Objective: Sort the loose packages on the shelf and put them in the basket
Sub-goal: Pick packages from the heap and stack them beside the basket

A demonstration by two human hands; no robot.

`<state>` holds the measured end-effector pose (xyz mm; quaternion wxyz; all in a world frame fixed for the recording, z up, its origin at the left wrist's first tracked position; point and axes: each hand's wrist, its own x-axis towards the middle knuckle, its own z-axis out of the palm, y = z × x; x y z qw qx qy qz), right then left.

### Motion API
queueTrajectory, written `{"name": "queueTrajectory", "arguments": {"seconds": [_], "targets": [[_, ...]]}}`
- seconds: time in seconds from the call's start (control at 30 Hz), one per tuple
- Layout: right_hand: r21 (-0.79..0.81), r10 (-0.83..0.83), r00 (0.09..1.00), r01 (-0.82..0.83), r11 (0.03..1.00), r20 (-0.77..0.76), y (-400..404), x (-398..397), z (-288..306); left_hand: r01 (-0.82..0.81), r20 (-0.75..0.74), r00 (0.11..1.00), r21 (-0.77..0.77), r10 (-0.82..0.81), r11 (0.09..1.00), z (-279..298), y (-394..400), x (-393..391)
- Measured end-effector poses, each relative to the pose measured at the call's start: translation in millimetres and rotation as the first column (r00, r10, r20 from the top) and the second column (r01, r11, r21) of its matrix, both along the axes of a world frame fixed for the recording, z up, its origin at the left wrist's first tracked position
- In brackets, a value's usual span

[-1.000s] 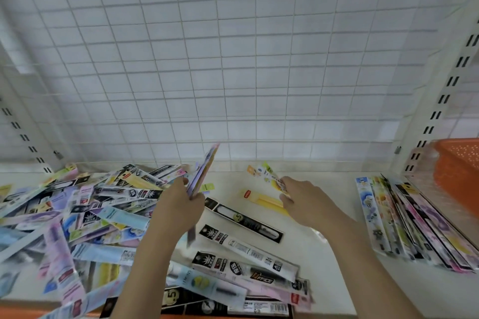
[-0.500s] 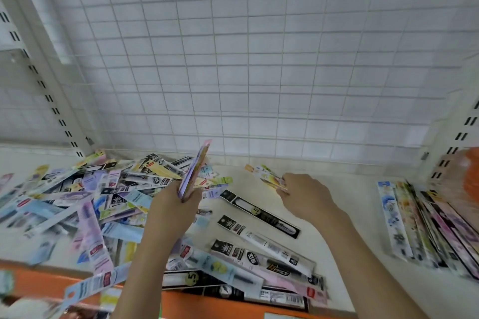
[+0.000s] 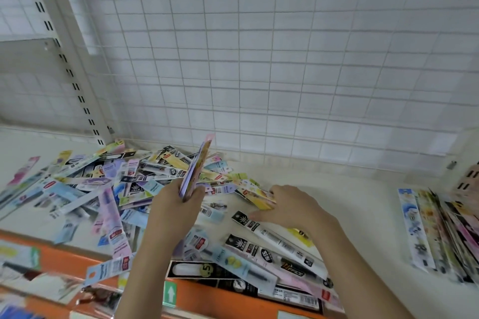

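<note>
My left hand [image 3: 178, 204] is clamped on a small upright stack of packets [image 3: 195, 167]; my right hand [image 3: 287, 204] pinches a yellow packet [image 3: 259, 195] lying on the shelf [image 3: 363, 202]. The loose pile [image 3: 103, 189] sprawls at nine o'clock (a sorted row [image 3: 438, 230] at three).

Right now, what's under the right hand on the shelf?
The right hand rests on a yellow patterned package, its grip at that package's end. A black-and-white package runs beneath the wrist. Whatever lies directly below the palm is covered.
</note>
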<state>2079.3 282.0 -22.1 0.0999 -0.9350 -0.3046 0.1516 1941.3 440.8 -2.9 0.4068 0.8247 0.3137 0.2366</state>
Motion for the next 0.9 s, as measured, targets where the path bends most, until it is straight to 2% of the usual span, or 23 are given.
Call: {"name": "queueTrajectory", "arguments": {"seconds": [0.13, 0.33, 0.43, 0.53, 0.63, 0.77, 0.9], "targets": [[-0.09, 0.066, 0.995, -0.072, 0.993, -0.071, -5, -5, 7, 0.012, -0.001, 1.0, 0.011, -0.012, 1.0, -5, 3, -2], [-0.078, 0.022, 0.995, -0.029, 0.997, -0.096, -1, -11, 7, 0.037, 0.01, 0.999, -0.005, -0.037, 0.999, -5, 8, -6], [-0.065, -0.017, 0.999, 0.014, 0.998, -0.046, 0, -16, 8, 0.066, 0.005, 0.998, -0.011, -0.066, 0.998, -5, 10, -11], [-0.125, -0.024, 0.999, 0.028, 0.992, 0.039, 1, -28, 10, 0.092, -0.003, 0.996, -0.007, -0.092, 0.996, -4, 11, -20], [-0.126, -0.065, 0.995, 0.074, 0.989, 0.075, 0, -40, 8, 0.099, 0.036, 0.995, -0.014, -0.098, 0.995, -2, 12, -29], [-0.045, -0.12, 0.982, 0.127, 0.991, 0.143, -8, -50, 11, 0.127, 0.123, 0.985, -0.015, -0.124, 0.992, 3, 13, -42], [0.045, -0.144, 0.966, 0.138, 0.989, 0.215, -19, -59, 19, 0.169, 0.131, 0.977, 0.009, -0.169, 0.986, 1, 17, -54]]}}
